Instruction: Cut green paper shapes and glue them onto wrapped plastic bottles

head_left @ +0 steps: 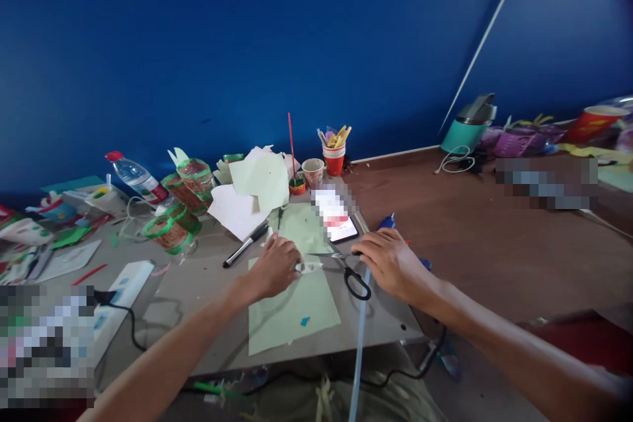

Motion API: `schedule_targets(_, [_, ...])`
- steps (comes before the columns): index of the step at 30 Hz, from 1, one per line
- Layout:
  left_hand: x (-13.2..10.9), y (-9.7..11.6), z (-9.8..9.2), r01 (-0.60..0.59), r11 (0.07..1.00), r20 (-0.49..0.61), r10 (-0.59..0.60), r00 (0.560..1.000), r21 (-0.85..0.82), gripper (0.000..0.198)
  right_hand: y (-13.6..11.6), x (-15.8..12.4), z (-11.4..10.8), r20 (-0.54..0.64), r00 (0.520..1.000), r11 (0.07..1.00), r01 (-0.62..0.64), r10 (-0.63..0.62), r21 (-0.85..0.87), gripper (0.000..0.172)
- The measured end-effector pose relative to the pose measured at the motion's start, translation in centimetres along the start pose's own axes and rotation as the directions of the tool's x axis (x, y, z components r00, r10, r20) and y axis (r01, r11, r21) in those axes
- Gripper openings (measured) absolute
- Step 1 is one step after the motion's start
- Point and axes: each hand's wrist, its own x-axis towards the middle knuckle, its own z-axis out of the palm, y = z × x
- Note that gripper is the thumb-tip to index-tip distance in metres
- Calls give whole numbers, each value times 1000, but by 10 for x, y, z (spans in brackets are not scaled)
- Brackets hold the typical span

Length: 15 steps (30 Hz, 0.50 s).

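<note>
My left hand rests on a pale green paper sheet on the low grey table, fingers curled round a small white cut-out at the scissor blades. My right hand lies over black-handled scissors, whose blades point left toward the left hand; its fingers are bent over the handle area. A translucent tube runs from under the right hand down past the table edge. A black marker lies just left of my left hand.
A phone, paper cups with sticks, a blue glue gun, decorated bottles, a water bottle, loose sheets and a power strip with black cable crowd the table. Wooden floor and blue wall lie beyond.
</note>
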Motion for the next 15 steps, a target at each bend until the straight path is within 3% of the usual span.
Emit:
schedule_targets(5, [11,-15,-8,0,1000,-78,-2,997,-27,12,5,-1,-3,-38,999,999,-8,10,38,18])
schedule_targets(10, [34,-45,-19,118,986,-235,-143,961,-119,12,9,-2,-2,-22,999,997,-28,29,68,18])
schedule_targets(15, [56,-65,-12,183,972,-287,-220,932,-151,23,7,-4,7,49,999,998,2,-5,68,22])
